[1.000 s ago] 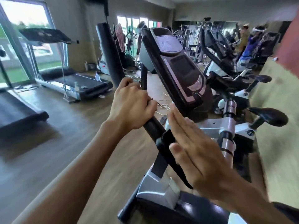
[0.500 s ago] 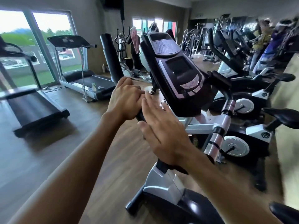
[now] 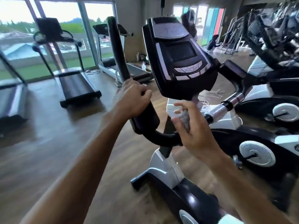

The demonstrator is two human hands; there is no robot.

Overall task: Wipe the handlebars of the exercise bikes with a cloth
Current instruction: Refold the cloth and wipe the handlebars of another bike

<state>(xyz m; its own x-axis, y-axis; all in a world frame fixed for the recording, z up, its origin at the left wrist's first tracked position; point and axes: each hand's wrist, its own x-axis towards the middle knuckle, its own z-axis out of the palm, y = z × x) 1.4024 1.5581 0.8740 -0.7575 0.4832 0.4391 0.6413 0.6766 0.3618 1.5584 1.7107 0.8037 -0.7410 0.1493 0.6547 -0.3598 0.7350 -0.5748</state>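
At the bike's left handlebar, the left hand is curled tight round the black foam just below the upright post. The right hand pinches a grey cloth in its fingers, just beside the lower bend and under the console. Judgement: wrap the cloth fully round the bar, draw it along the whole length, and brace the bike with the other hand.

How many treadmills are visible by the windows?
3: one cut off at the far left, one left of centre, one behind the handlebar. Others may be hidden.
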